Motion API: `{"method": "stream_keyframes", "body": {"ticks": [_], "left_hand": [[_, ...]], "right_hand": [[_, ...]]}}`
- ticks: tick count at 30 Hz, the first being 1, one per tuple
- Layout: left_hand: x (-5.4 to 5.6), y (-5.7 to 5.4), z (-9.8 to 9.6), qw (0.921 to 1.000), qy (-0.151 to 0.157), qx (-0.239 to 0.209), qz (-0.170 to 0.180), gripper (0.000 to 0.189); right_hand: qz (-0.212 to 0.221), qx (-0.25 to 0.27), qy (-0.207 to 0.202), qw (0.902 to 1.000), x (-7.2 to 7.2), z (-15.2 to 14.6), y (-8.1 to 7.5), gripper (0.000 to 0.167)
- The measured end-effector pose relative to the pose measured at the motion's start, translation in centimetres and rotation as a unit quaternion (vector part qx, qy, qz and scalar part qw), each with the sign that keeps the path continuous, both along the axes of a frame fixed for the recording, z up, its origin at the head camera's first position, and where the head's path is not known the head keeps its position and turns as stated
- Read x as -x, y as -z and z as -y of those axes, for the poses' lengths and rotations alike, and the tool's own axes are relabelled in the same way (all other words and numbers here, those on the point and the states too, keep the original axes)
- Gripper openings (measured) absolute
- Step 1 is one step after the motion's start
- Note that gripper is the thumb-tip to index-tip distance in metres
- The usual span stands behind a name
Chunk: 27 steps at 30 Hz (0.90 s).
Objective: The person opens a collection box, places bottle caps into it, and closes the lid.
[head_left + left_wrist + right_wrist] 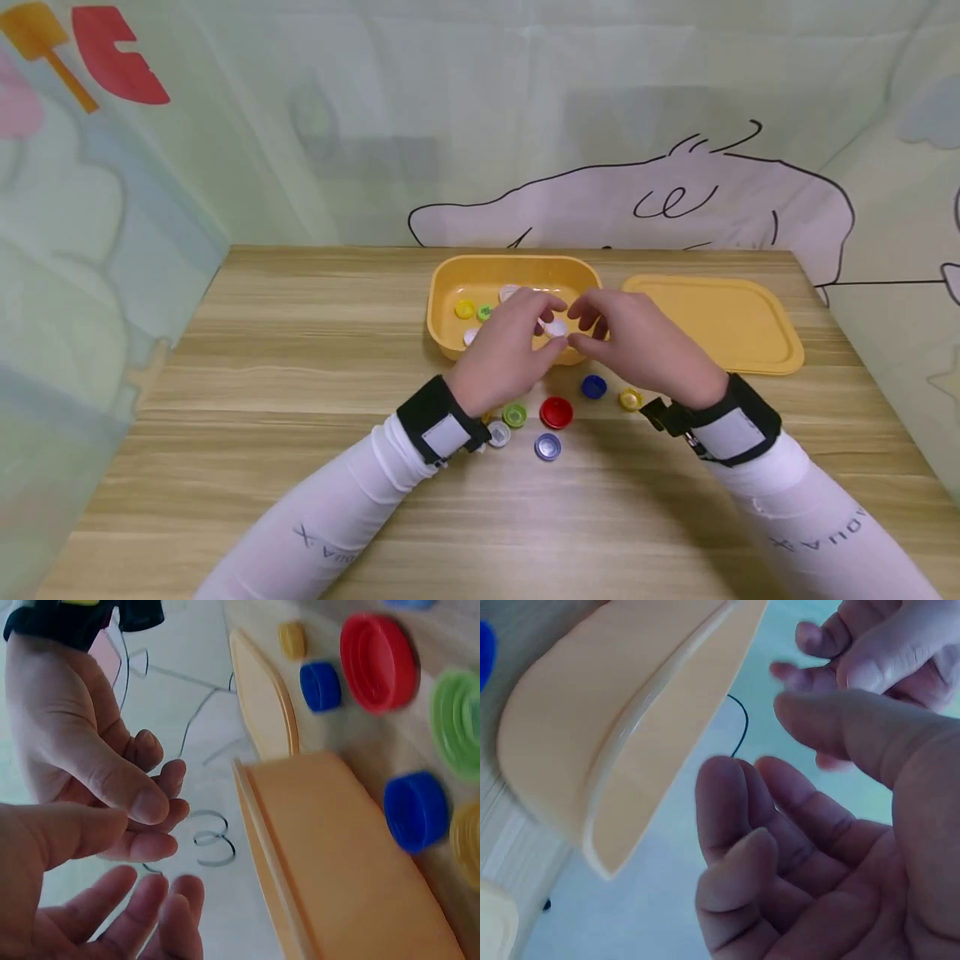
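Note:
Over the front of a yellow plastic box point(437, 304), my left hand point(506, 346) and right hand point(645, 342) face each other, fingers loosely bent. In the right wrist view nothing lies between the thumb and fingers of the right hand point(817, 870). The left hand point(112, 900) also holds nothing in the left wrist view. Inside the box lie several bottle caps, among them a yellow cap point(465, 309), a green cap point(485, 312) and a white cap point(556, 327) seen between the hands. My hands hide part of the box's contents.
In front of the box on the wooden table point(300, 375) lie a red cap point(557, 413), a dark blue cap point(594, 387), a yellow-rimmed cap point(631, 400), a light green cap point(514, 415) and several others. A flat yellow lid point(720, 325) lies right of the box.

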<state>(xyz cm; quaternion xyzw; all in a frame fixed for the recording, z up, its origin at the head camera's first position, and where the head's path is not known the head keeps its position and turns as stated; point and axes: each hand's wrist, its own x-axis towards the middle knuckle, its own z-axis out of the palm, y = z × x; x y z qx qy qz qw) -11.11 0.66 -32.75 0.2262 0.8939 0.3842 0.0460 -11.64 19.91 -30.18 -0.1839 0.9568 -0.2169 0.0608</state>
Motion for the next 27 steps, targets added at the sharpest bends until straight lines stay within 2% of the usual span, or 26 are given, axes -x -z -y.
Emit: {"method": "stream_keyframes", "body": {"ticks": [5, 11, 16, 18, 23, 27], "left_hand": [[-1.6, 0.2, -1.4, 0.9969, 0.053, 0.058, -0.009, 0.041], [-2.4, 1.9, -2.7, 0.9835, 0.096, 0.143, -0.057, 0.043], [-2.8, 3.4, -3.9, 0.9734, 0.107, 0.190, -0.069, 0.040], [-3.0, 3.9, -4.3, 0.9700, 0.108, 0.205, -0.073, 0.038], [-3.2, 5.0, -5.2, 0.9702, 0.105, 0.211, -0.057, 0.034], [-3.4, 5.6, -5.5, 0.9700, 0.103, 0.211, -0.060, 0.032]], "right_hand": [[-0.001, -0.041, 0.003, 0.9992, -1.4, -2.0, 0.2, 0.025], [0.036, -0.098, 0.001, 0.9945, -2.4, -3.9, 1.5, 0.038], [0.071, -0.129, -0.006, 0.9891, -2.5, -5.3, 3.7, 0.042], [0.074, -0.128, -0.012, 0.9890, -2.5, -5.7, 4.6, 0.039], [0.063, -0.103, -0.024, 0.9924, -2.7, -6.1, 6.3, 0.032], [0.054, -0.077, -0.036, 0.9949, -3.0, -5.9, 6.7, 0.025]]}}
